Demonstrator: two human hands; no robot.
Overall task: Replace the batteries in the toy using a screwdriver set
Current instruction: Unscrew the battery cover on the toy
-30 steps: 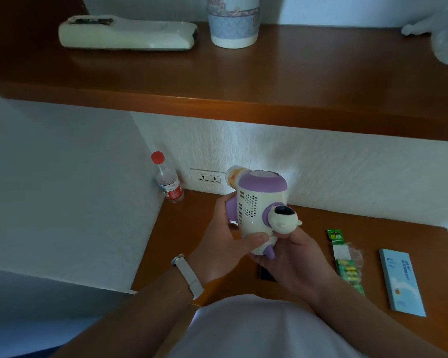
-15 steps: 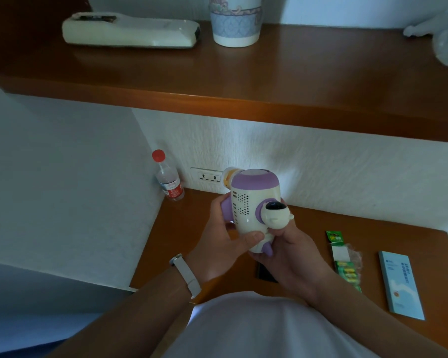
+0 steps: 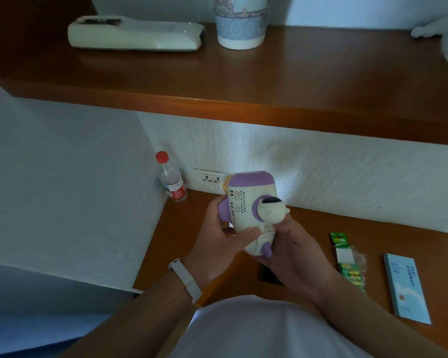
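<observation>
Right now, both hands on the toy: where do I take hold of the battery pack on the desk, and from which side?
I'd pinch the battery pack across its long edges near the middle, from above, with the right hand. It lies flat on the desk, a narrow strip pointing away from you, bare wood on both sides; the blue box lies apart to its right.

the wooden desk (image 3: 398, 236) holds an upright bottle (image 3: 172, 180), a battery pack (image 3: 348, 262) and a blue box (image 3: 405, 290).

Both hands (image 3: 256, 250) gripping toy (image 3: 251, 208) above desk (image 3: 192, 228), batteries (image 3: 351, 271) at right
</observation>
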